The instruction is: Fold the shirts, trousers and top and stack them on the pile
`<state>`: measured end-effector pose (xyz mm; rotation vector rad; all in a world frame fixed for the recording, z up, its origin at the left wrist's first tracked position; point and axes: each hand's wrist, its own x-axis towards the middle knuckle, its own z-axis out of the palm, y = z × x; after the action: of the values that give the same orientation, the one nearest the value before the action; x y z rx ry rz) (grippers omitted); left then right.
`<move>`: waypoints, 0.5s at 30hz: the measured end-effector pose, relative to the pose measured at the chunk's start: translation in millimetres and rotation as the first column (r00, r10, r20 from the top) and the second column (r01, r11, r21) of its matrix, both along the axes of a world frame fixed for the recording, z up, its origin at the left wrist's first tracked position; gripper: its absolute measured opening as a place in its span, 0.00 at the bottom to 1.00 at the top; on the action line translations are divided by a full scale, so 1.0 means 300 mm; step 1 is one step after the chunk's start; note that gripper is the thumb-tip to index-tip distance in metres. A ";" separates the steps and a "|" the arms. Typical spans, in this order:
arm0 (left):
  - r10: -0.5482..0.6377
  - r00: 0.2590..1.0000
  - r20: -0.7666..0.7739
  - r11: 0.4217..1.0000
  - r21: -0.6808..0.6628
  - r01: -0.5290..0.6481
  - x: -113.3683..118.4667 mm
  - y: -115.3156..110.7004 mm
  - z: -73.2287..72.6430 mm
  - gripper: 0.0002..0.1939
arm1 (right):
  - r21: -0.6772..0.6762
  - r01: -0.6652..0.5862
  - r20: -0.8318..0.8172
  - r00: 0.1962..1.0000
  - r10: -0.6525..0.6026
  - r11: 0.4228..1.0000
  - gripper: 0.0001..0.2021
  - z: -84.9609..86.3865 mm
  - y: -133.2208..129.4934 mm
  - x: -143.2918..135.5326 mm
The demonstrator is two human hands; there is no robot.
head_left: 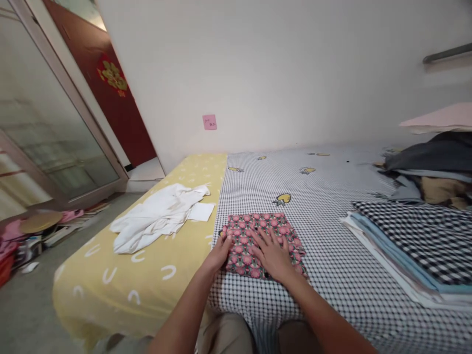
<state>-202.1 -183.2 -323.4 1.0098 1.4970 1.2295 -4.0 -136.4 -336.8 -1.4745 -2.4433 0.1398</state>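
A folded pink-and-dark floral cloth [241, 255] lies on the checked side of the bed in front of me. My right hand [275, 253] rests flat on its upper face with the fingers spread. At the cloth's left edge is my left hand [218, 253], its fingers close together and bent over the edge, with the thumb on top. The fingertips on that side are partly hidden. To the left, a crumpled white garment [158, 214] lies loose on the yellow sheet, a small white piece [201, 212] at its right end.
On the right sits a stack of folded cloths with a black-and-white checked one [427, 236] on top. Behind it are a dark clothes pile [435, 157] and a pink cloth [442, 118]. A white wall [258, 73] backs the bed. Floor clutter [40, 226] lies at left.
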 end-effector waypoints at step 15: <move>0.079 0.960 -0.270 0.996 -0.010 -0.085 0.018 -0.036 -0.071 0.44 | 0.008 0.006 0.057 0.998 -0.006 1.000 0.27 -0.104 0.025 0.000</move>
<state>-196.5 -194.0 -344.7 1.1459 1.7737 1.1649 -3.9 -128.8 -368.1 -1.5021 -2.4812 0.0877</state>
